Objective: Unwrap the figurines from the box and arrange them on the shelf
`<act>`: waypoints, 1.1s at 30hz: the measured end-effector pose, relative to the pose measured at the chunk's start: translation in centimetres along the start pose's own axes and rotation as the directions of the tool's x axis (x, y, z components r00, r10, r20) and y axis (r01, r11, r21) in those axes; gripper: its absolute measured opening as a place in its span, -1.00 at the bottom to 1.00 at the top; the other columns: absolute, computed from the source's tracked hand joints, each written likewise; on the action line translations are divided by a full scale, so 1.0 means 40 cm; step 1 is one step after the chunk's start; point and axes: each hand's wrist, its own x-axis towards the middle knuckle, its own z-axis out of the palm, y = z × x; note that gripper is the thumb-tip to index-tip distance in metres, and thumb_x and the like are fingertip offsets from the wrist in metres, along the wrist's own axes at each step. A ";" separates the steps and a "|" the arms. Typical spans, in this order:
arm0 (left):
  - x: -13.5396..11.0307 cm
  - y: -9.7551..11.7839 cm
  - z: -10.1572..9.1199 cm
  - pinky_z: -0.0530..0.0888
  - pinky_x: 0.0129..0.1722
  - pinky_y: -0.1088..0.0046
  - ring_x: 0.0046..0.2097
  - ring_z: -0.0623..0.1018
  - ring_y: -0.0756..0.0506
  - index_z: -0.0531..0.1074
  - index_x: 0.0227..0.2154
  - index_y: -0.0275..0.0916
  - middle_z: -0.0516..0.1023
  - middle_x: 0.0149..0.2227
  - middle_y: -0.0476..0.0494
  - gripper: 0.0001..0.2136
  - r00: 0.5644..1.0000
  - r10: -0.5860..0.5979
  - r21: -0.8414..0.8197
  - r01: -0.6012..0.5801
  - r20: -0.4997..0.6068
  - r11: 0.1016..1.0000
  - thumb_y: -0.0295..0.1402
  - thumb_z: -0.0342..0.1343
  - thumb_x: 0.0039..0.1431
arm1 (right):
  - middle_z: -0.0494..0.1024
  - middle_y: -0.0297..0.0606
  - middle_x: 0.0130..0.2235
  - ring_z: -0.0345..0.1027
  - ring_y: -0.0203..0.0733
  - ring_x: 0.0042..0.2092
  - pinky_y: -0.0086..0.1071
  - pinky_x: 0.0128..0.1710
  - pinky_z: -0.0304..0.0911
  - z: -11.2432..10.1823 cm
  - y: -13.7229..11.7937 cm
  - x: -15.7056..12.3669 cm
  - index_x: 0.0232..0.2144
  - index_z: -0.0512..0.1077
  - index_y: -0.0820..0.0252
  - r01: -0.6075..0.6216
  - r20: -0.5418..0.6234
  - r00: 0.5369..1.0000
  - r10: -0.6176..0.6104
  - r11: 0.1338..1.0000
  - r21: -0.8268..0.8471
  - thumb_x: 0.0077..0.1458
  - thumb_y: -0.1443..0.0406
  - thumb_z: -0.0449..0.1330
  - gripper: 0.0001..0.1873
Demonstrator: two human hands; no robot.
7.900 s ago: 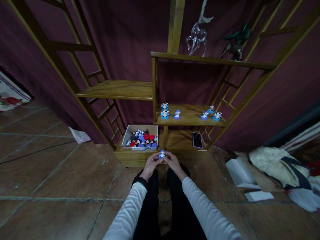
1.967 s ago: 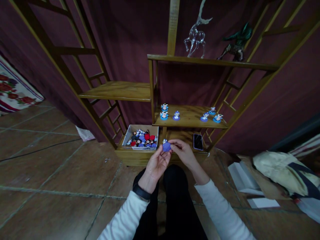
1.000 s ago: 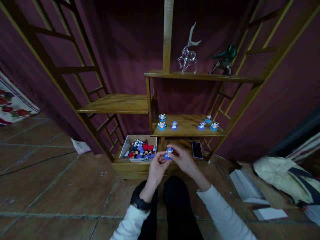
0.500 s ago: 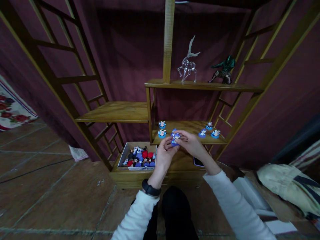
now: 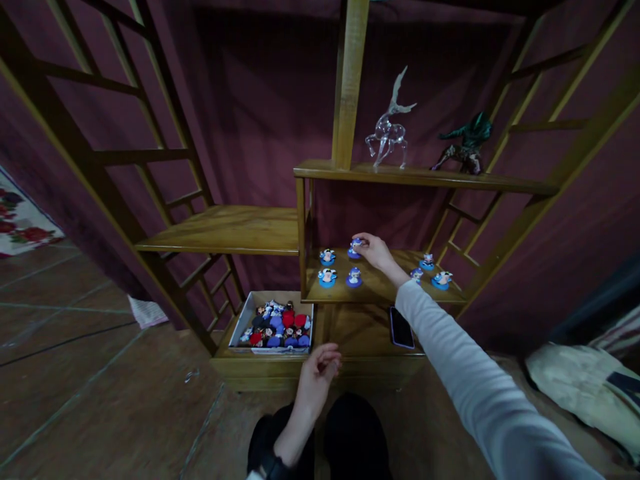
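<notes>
My right hand (image 5: 376, 252) reaches over the small wooden shelf (image 5: 385, 291) and pinches a purple-based figurine (image 5: 355, 249) towards its back. Directly in front of that stands another purple figurine (image 5: 354, 277). On the left are two blue-based figurines, one behind (image 5: 327, 257) and one in front (image 5: 327, 278). Right of my hand stand a blue one (image 5: 427, 261), a purple one (image 5: 416, 275) partly covered by my sleeve, and another blue one (image 5: 441, 280). My left hand (image 5: 316, 373), fingers loosely bent and holding nothing, hangs low near the cabinet's front edge.
A white box (image 5: 237, 335) full of red, blue and dark figurines sits on the lower surface, left. A phone (image 5: 401, 328) lies to the right. Above stand a clear deer ornament (image 5: 387, 135) and a dark green-topped statue (image 5: 467, 143). A wooden post (image 5: 353, 87) rises between the upper sections.
Both hands were together on a purple figurine. My right hand has carried it to the shelf's back, while my left has let go and dropped lower. The camera view has shifted slightly.
</notes>
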 end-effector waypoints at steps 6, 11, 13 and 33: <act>0.001 -0.099 -0.068 0.39 -0.44 0.48 -0.41 0.50 -0.05 0.45 -0.35 -0.27 0.53 -0.44 -0.10 -0.70 0.996 -0.088 -0.009 0.088 -0.035 0.996 -0.25 0.25 -0.19 | 0.52 -0.35 -0.39 0.37 -0.29 -0.37 -0.45 -0.34 0.26 0.062 0.042 0.023 -0.21 0.46 0.09 -0.008 0.044 0.999 0.011 0.997 -0.078 -0.14 0.34 0.20 -0.66; 0.002 -0.154 -0.096 0.37 -0.45 0.50 -0.43 0.49 -0.03 0.45 -0.38 -0.28 0.54 -0.46 -0.11 -0.70 0.990 -0.130 -0.019 0.129 -0.046 0.991 -0.21 0.26 -0.19 | 0.52 -0.35 -0.40 0.36 -0.30 -0.38 -0.46 -0.36 0.23 0.078 0.076 0.021 -0.22 0.46 0.12 -0.019 0.035 0.999 0.022 0.997 -0.077 -0.15 0.36 0.18 -0.67; 0.004 -0.173 -0.102 0.37 -0.45 0.50 -0.43 0.49 -0.03 0.46 -0.38 -0.28 0.54 -0.46 -0.11 -0.69 0.989 -0.139 -0.037 0.137 -0.046 0.990 -0.20 0.26 -0.20 | 0.51 -0.35 -0.41 0.35 -0.31 -0.39 -0.47 -0.37 0.22 0.080 0.081 0.019 -0.23 0.46 0.13 -0.020 0.035 0.999 0.023 0.998 -0.065 -0.14 0.36 0.17 -0.67; 0.034 -0.228 -0.144 0.43 -0.38 0.44 -0.42 0.51 -0.06 0.50 -0.44 -0.29 0.55 -0.45 -0.13 -0.63 0.981 -0.167 -0.095 0.158 -0.101 0.983 -0.15 0.33 -0.32 | 0.47 -0.39 -0.42 0.31 -0.34 -0.44 -0.47 -0.38 0.25 0.122 0.145 0.027 -0.18 0.42 0.13 -0.044 0.097 0.995 0.040 0.998 0.042 -0.12 0.30 0.18 -0.65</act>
